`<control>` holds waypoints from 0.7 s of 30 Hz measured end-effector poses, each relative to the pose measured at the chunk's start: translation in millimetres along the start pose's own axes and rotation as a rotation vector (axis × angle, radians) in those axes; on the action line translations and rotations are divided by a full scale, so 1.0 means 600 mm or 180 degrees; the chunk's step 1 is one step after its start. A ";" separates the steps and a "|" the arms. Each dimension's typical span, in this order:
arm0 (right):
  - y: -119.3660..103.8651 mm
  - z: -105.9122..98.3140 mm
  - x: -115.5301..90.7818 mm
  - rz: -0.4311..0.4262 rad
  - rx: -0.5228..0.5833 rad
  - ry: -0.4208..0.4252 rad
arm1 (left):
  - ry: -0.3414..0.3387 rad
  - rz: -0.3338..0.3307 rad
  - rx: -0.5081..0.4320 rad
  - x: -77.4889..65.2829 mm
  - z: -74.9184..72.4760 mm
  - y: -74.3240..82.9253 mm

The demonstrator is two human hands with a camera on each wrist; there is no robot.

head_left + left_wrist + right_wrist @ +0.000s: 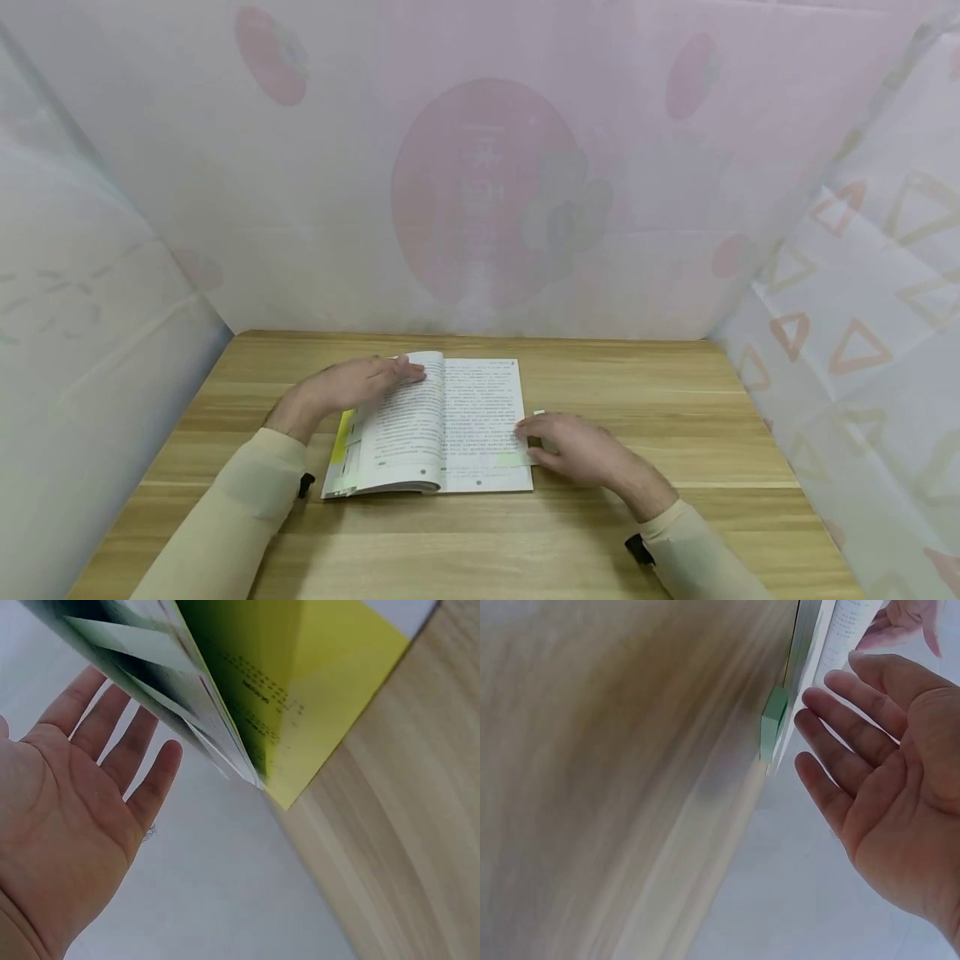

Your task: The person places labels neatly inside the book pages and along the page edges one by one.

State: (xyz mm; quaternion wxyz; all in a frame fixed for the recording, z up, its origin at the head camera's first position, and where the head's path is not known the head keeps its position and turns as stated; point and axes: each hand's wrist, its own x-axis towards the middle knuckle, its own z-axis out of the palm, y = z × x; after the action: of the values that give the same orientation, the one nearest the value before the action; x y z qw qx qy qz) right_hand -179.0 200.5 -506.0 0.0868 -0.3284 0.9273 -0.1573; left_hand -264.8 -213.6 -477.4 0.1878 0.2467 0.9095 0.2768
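Observation:
An open book (483, 417) lies on the wooden table, its printed pages facing up and the left-hand leaves bulging near the spine. My left hand (352, 385) rests over the left page with fairly straight fingers. Seen from the left wrist, that hand (75, 780) is spread beside the raised leaves and a yellow cover flap (307, 690). At the right page's outer edge is my right hand (573, 447), fingers slightly bent, fingertips over the margin. Near those fingers, a small green block (773, 724), perhaps a sticky-note pad, sits against the book's edge; my right hand (900, 772) appears apart from it.
The wooden table (637, 375) extends around the book. A patterned white-and-pink sheet (337, 208) stands behind it, with more sheeting on the left (97, 275) and right (847, 333). Black straps (639, 550) show at the sleeves.

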 end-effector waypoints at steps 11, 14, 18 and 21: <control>0.014 -0.010 -0.007 0.0100 0.0060 0.0093 | -0.0094 0.0252 0.1448 -0.004 0.017 0.055; 0.019 -0.011 -0.009 0.0102 0.0089 0.0107 | -0.0090 0.0200 0.1516 -0.005 0.025 0.065; 0.025 -0.013 -0.012 0.0108 0.0089 0.0144 | -0.0073 0.0147 0.1599 -0.005 0.036 0.076; 0.029 -0.013 -0.012 0.0116 0.0088 0.0159 | -0.0056 0.0092 0.1670 -0.007 0.044 0.086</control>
State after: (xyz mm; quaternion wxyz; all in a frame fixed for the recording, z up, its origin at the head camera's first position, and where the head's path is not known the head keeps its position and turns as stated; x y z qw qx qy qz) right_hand -185.3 219.7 -504.2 0.0710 -0.3061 0.9328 -0.1767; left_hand -231.3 -167.6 -466.3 0.1213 0.3023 0.9449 0.0320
